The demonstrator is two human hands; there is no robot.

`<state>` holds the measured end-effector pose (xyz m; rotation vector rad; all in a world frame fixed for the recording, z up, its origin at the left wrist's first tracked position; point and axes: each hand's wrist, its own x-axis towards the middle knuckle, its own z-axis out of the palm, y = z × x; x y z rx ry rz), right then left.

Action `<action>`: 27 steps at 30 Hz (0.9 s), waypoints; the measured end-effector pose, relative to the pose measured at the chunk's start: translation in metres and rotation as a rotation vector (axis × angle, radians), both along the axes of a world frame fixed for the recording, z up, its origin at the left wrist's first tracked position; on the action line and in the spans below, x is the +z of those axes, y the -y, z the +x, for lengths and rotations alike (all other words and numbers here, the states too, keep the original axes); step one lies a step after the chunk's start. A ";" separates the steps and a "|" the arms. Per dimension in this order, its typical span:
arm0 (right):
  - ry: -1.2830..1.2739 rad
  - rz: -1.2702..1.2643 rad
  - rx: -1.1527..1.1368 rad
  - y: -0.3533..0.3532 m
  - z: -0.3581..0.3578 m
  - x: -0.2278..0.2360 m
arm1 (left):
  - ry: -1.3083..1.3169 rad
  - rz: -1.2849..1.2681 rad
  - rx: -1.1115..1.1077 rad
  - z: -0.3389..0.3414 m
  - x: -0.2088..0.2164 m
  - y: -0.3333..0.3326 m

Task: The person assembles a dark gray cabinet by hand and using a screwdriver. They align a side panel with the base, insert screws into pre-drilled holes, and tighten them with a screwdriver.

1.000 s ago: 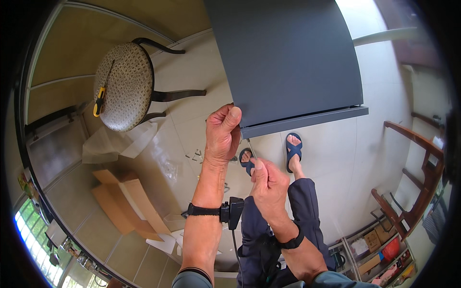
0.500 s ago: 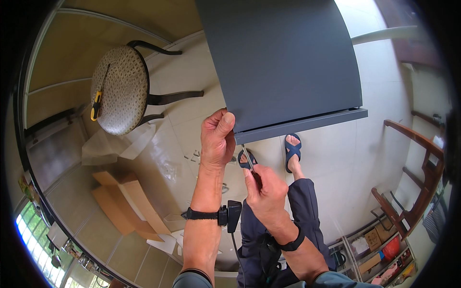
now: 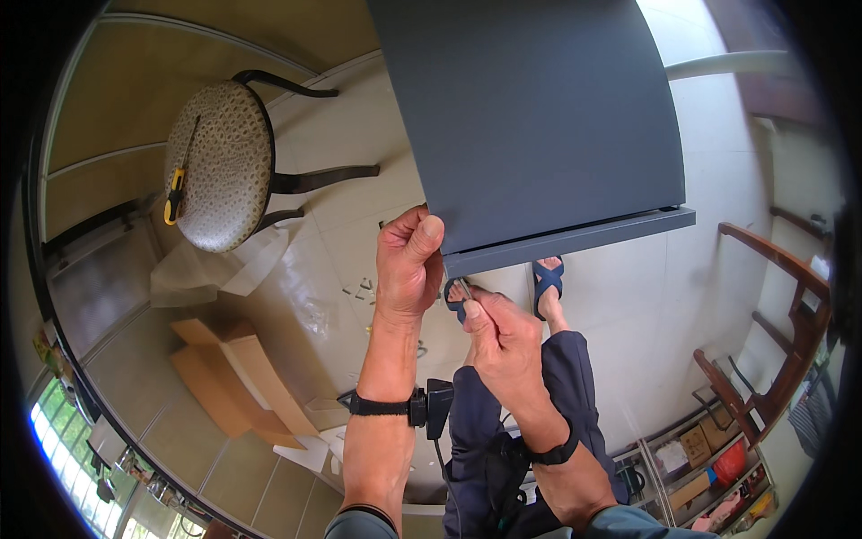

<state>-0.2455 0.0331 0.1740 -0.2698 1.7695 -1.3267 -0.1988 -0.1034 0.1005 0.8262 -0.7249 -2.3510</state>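
Note:
A large dark grey panel (image 3: 548,117) fills the upper middle, with a narrow grey strip (image 3: 575,241) along its near edge and a thin dark gap between them. My left hand (image 3: 409,260) is closed on the panel's near left corner, thumb on top and fingers hidden at the side. Just below that corner my right hand (image 3: 503,332) pinches a thin metal tool (image 3: 467,289) whose tip points up toward the underside of the strip. The tool's handle is hidden in my fingers, so its exact kind cannot be made out.
A patterned round stool (image 3: 220,171) stands at the left with a yellow-and-black screwdriver (image 3: 175,193) on its seat. Small loose pieces (image 3: 361,288) and an open cardboard box (image 3: 224,377) lie on the floor. A wooden chair (image 3: 781,314) and a shelf (image 3: 700,467) are at the right.
My right hand has moved slightly up toward the strip, and less of the metal tool shows. The panel has shifted slightly right and down in view; my left hand keeps its hold.

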 end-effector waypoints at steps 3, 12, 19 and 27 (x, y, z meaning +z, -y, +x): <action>-0.042 0.062 0.016 0.005 -0.006 0.015 | 0.057 0.072 0.033 -0.011 0.020 -0.001; 1.437 -0.419 -0.232 -0.001 -0.014 0.000 | 0.049 0.000 0.016 -0.002 0.000 0.002; 0.903 -0.202 -0.042 -0.001 -0.020 -0.007 | 0.096 -0.118 0.002 -0.001 0.013 0.000; 0.973 -0.194 -0.093 0.001 -0.020 -0.004 | -0.088 -0.087 0.015 0.007 0.020 -0.004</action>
